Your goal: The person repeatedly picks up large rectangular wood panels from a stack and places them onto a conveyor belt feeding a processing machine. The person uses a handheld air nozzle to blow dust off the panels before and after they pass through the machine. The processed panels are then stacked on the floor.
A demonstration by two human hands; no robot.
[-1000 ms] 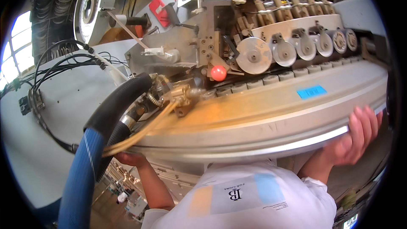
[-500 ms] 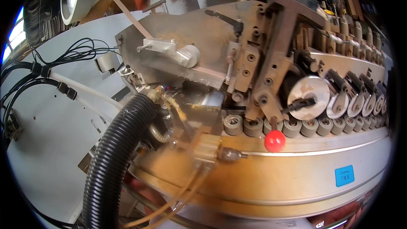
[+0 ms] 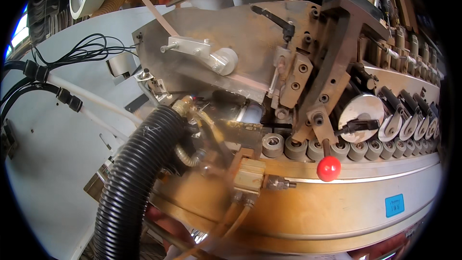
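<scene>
Left hand: we see only a reddish sliver (image 3: 161, 219) under the machine's lower edge, just beside the ribbed black corrugated hose (image 3: 132, 188); we cannot tell how its fingers stand
Right hand: a small patch (image 3: 392, 248) at the bottom right, below the curved brown-stained metal guide rail (image 3: 337, 207); its fingers are hidden, so we cannot tell their state
Rail: it carries a blue rectangular label (image 3: 394, 205); a red ball knob (image 3: 329, 168) on a short rod stands just above it
Rollers: a row of grey rubber wheels (image 3: 332, 149) lines the rail's upper edge
Glue area: a glue-crusted brass block (image 3: 249, 175) sits beside the hose; we cannot tell what it holds
</scene>
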